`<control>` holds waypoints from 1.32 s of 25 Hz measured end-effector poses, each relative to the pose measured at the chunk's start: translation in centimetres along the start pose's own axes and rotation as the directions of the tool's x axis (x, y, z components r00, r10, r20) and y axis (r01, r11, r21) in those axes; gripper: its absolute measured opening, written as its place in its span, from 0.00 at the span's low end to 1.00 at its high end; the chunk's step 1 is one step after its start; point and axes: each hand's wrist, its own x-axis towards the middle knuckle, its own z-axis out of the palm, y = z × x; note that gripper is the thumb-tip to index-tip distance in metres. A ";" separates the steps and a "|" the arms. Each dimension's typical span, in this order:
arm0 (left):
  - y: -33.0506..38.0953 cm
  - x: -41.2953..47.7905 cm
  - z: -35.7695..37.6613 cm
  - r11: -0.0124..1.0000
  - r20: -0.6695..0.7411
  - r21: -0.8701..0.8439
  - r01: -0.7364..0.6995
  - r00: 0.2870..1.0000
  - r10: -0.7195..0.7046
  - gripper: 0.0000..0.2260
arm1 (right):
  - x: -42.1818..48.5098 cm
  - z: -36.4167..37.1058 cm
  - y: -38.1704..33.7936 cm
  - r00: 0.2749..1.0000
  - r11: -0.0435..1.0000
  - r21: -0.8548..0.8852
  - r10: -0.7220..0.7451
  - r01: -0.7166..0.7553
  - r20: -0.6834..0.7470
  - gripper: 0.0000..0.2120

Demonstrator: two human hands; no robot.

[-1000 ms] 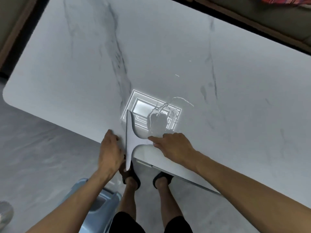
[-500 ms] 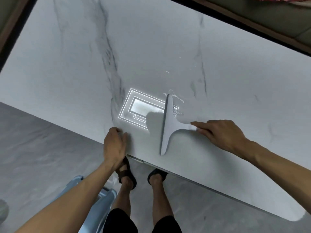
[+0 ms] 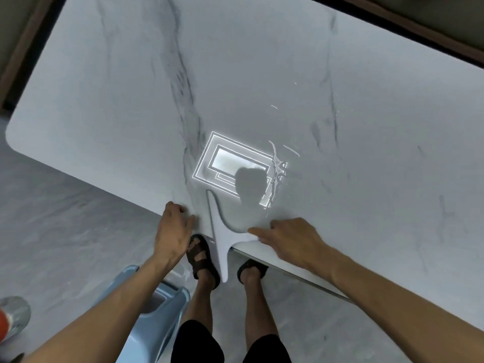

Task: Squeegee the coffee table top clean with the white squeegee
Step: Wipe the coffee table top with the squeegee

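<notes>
The white squeegee [image 3: 219, 233] lies at the near edge of the white marble coffee table [image 3: 262, 74], its blade running away from me and its lower end sticking out past the edge. My right hand [image 3: 290, 239] holds the squeegee's handle, fingers around its end. My left hand [image 3: 174, 231] rests flat on the table edge just left of the blade. A streak of water [image 3: 276, 174] glints beside a bright ceiling-light reflection [image 3: 230, 163].
A light blue bucket [image 3: 159, 307] stands on the grey floor by my left leg. My sandalled feet [image 3: 203, 258] are at the table's near edge. A shiny metal object [image 3: 13, 315] sits at the lower left. A dark wooden frame [image 3: 419, 30] borders the table's far side.
My right hand has dragged the squeegee from the right back left to the table edge next to my left hand. The view has shifted with my head.
</notes>
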 end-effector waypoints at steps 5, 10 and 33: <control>1.5 0.0 0.8 0.997 0.119 0.072 -0.015 0.993 0.006 0.15 | -5.8 -3.1 7.9 0.989 0.989 -0.039 0.142 -0.140 0.039 0.19; 2.2 0.1 0.4 0.985 0.095 0.173 0.006 0.995 -0.023 0.12 | -9.5 -6.1 11.3 0.972 0.954 -0.188 0.237 -0.233 -0.001 0.20; 7.2 2.4 -2.7 0.989 -0.005 -0.022 0.146 0.989 -0.146 0.06 | -6.2 -7.9 11.8 0.986 0.974 -0.161 0.149 -0.160 -0.077 0.19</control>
